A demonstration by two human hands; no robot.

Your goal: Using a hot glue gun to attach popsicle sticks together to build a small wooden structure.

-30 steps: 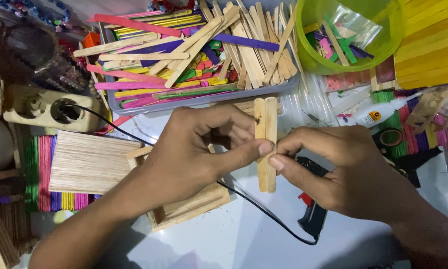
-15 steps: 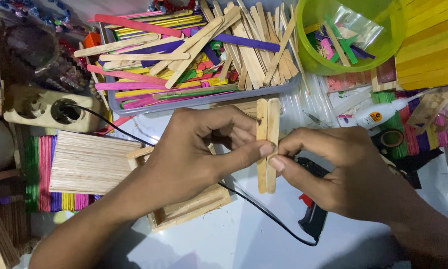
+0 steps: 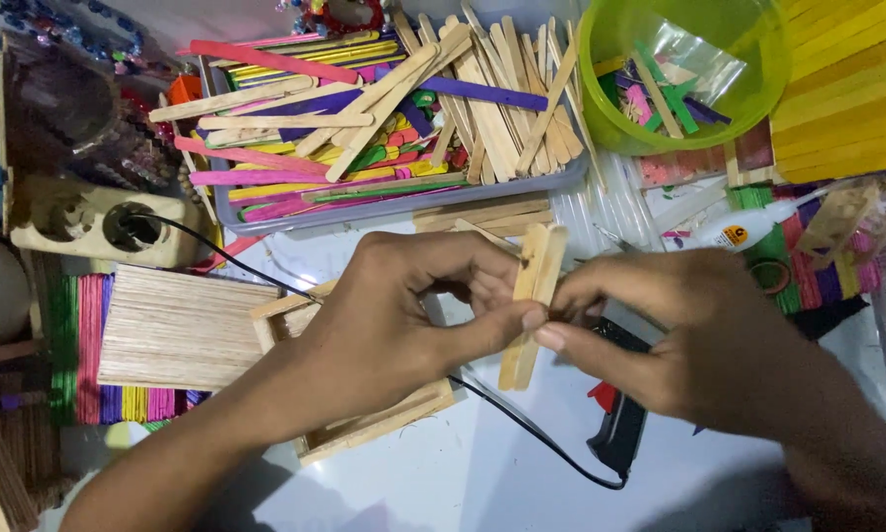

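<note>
Both hands meet at the middle of the view over the white tabletop. The left hand and the right hand pinch one small piece between them: a pair of plain wooden craft sticks laid face to face, standing nearly upright with the top leaning slightly toward one o'clock. The fingers of each hand are closed on it, left thumb and forefinger pressing from nine o'clock, right fingertips from three o'clock.

Judging by the squeeze, the two sticks seem already joined and are being pressed together. The piece is pale, unpainted wood, its edges not quite flush, with a small notch showing near the upper end.

Under the left wrist, at seven o'clock of the piece, lies a shallow open wooden frame built of the same sticks, walls up but unfinished. A black glue gun rests at five o'clock, its cord running across the tabletop. At twelve o'clock a grey tray holds loose plain and coloured sticks; a green bowl sits at two o'clock, and a finished panel of sticks lies at nine o'clock.
</note>
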